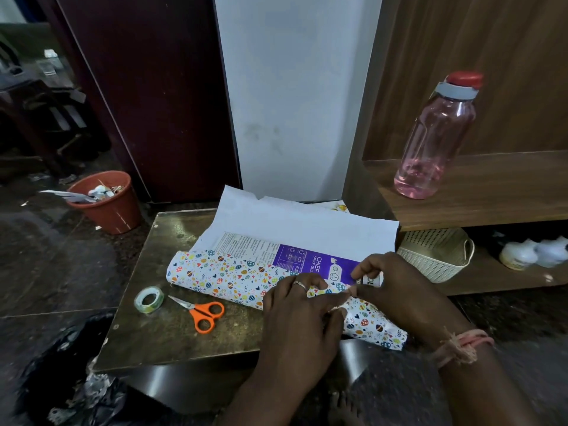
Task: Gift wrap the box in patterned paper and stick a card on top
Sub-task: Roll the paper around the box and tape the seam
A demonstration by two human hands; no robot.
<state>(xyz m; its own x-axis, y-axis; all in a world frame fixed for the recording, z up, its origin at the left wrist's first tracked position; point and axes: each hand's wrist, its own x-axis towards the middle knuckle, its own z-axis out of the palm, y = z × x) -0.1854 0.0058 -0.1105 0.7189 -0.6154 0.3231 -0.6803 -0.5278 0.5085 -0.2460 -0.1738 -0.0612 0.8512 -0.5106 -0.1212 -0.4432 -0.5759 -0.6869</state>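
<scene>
paper [221,273] with the egg pattern is folded up over the near side of the box [307,256], which lies across the middle of the counter [159,333]; the box's purple printed top is still bare, and the white back of the sheet stands up behind it toward 12 o'clock. both hands sit at the box's 4 o'clock end. the left hand [299,305] lies over the folded flap with fingers curled onto it, and the right hand [396,290] pinches at the flap's edge with its fingertips; whether a bit of tape is between them i cannot tell.

risk lies in the flap: it looks held only at this end, so toward 9 o'clock it could spring open or slide crooked if the hands lift before it is fixed. pulling too hard at the pinched edge could tear or crease the thin sheet. the box's right end overhangs the counter edge, so a firm press there might tip it. tape roll [149,299] and scissors [199,312] lie at 8 o'clock, a reach that would free one hand from the flap. no card shows.
</scene>
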